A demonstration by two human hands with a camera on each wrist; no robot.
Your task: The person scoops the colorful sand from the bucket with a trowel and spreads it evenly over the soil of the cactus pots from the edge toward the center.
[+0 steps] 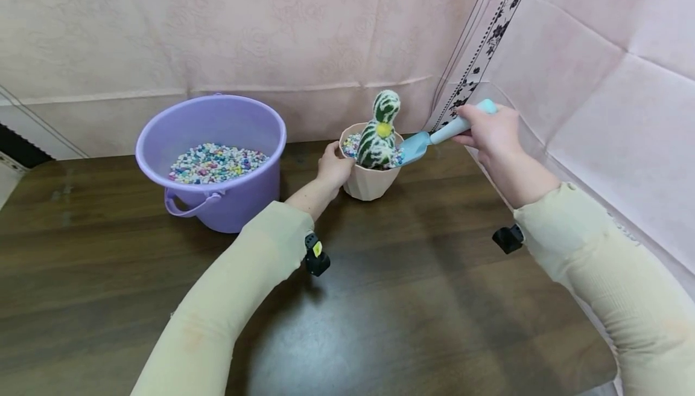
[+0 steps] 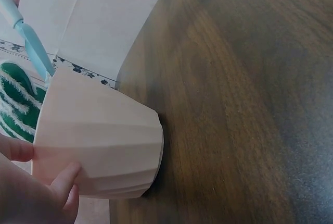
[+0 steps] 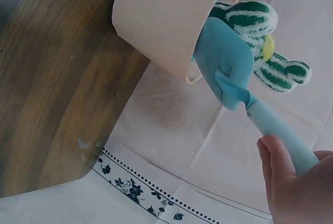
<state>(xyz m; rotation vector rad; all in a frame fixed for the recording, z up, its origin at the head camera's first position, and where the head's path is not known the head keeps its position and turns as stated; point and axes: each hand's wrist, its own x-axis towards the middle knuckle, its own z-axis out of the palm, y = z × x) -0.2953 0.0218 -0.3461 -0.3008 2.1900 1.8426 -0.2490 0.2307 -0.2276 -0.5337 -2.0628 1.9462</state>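
Note:
A cream faceted flower pot (image 1: 369,183) stands on the table, holding a green-and-white fuzzy toy cactus (image 1: 374,142) with a yellow flower. Small colored beads (image 1: 352,144) lie around the cactus inside the pot. My left hand (image 1: 333,169) grips the pot at its left side near the rim; in the left wrist view its fingertips (image 2: 66,178) press on the pot wall. My right hand (image 1: 493,133) holds a light blue hand trowel (image 3: 278,130) by its handle. The trowel's blade (image 3: 223,57) tilts down over the pot's right rim, beside the cactus.
A purple bucket (image 1: 239,203) with many colored beads (image 1: 217,163) inside stands on the wooden table (image 1: 347,323), left of the pot. Pale pink patterned sheets (image 1: 244,28) hang behind the table and along its right side.

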